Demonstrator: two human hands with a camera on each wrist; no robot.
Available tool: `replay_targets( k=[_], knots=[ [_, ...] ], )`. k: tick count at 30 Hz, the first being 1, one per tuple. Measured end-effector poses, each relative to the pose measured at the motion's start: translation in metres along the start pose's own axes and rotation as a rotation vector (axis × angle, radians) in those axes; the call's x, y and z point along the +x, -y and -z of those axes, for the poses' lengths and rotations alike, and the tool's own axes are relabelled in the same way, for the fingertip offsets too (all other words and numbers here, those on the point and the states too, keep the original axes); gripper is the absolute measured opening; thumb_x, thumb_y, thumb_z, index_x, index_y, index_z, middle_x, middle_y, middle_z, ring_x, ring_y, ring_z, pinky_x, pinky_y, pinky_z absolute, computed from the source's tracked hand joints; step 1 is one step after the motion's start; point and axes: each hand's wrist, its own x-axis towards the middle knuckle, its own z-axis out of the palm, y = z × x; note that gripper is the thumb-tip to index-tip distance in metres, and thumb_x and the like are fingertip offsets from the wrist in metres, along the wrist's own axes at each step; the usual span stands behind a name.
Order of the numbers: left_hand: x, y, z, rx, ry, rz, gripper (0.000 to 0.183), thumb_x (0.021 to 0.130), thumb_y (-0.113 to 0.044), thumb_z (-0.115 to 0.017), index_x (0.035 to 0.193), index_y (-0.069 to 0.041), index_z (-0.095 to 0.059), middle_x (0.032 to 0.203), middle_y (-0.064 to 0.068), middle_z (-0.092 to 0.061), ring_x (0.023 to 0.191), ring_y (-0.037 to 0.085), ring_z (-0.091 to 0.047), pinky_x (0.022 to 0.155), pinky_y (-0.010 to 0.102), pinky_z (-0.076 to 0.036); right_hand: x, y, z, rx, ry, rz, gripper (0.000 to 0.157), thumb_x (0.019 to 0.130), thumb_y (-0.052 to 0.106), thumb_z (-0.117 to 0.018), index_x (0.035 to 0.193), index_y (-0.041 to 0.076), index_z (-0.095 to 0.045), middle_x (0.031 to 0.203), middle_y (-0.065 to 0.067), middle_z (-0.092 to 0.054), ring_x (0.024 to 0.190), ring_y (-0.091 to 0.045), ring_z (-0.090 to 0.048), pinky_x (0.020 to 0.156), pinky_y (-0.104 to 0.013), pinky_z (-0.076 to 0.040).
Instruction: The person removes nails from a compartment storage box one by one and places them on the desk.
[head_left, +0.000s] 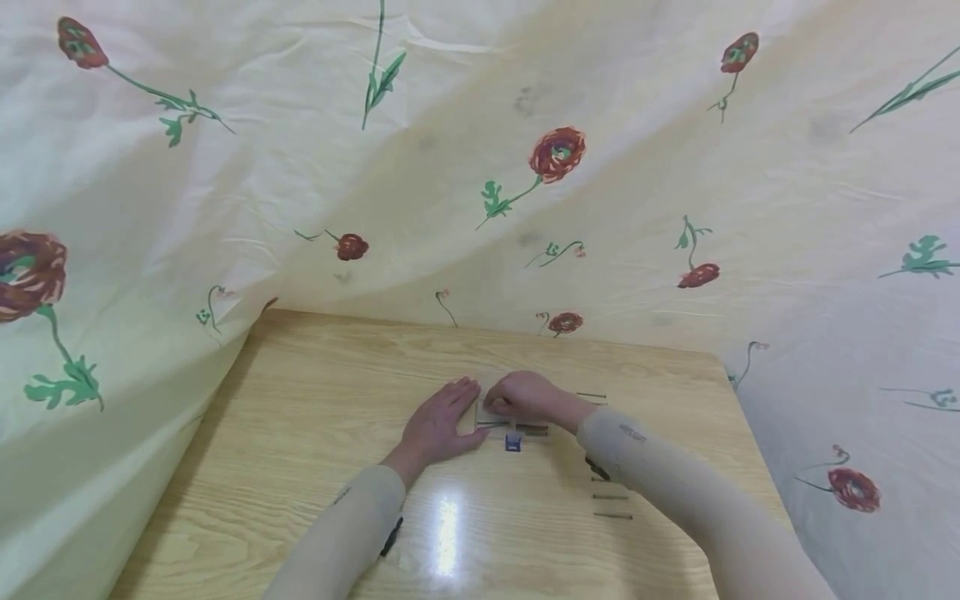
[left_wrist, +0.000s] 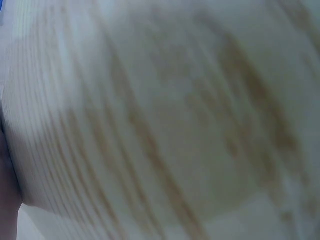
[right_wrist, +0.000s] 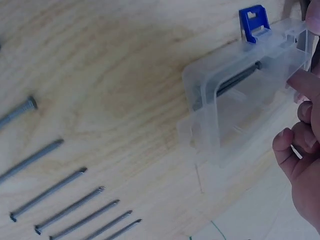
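Nearest the head camera, the left sleeve (head_left: 337, 533) and the right sleeve (head_left: 697, 500) extend over the table (head_left: 300, 392). At left, the left hand (head_left: 438, 427) rests beside the clear box (right_wrist: 220, 152) with fingers straight and thumb spread away from them; the box lies on the table between the hands, blue latch (head_left: 513, 442) toward the person, with screws (right_wrist: 237, 80) inside. At right, the right hand (head_left: 528, 396) is over the box, fingers curled, though whether they pinch anything cannot be told, and farther right loose screws (head_left: 612, 497) lie in a row.
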Motion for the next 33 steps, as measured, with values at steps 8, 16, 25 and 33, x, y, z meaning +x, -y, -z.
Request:
replay_targets(
  k=[8,16,25,33],
  knots=[
    [-0.001,0.0,0.001,0.026,0.003,-0.007,0.084,0.101,-0.067,-0.055,0.165,-0.013,-0.043,0.171,0.005,-0.04,0.159,0.022,-0.035,0.133,0.035,-0.024,0.005,0.001,0.003,-0.07,0.032,0.054,0.018,0.097,0.01,-0.077,0.114,0.009,-0.081,0.109,-0.004,-0.082,0.099,-0.02,-0.078,0.093,-0.035,-0.064],
    [0.0,0.0,0.0,0.021,-0.012,-0.011,0.084,0.1,-0.066,-0.056,0.164,-0.013,-0.044,0.17,0.005,-0.042,0.158,0.023,-0.036,0.133,0.035,-0.025,0.006,-0.003,-0.006,-0.199,-0.026,0.138,0.008,0.094,0.011,-0.081,0.101,0.013,-0.079,0.093,0.001,-0.081,0.082,-0.015,-0.076,0.076,-0.026,-0.064],
    [0.0,0.0,0.001,0.003,0.003,0.002,0.084,0.1,-0.065,-0.058,0.164,-0.013,-0.043,0.17,0.004,-0.042,0.158,0.022,-0.036,0.133,0.036,-0.026,0.005,-0.006,-0.011,-0.239,-0.056,0.169,0.011,0.094,0.012,-0.081,0.105,0.013,-0.079,0.097,0.001,-0.082,0.085,-0.014,-0.076,0.076,-0.027,-0.064],
    [-0.001,0.001,0.002,-0.016,-0.01,-0.005,0.083,0.099,-0.062,-0.06,0.164,-0.011,-0.044,0.169,0.008,-0.043,0.157,0.026,-0.039,0.131,0.04,-0.031,0.008,-0.011,-0.016,-0.214,-0.089,0.172,0.01,0.095,0.011,-0.08,0.105,0.013,-0.08,0.098,0.0,-0.082,0.086,-0.014,-0.077,0.079,-0.027,-0.065]
  ],
)
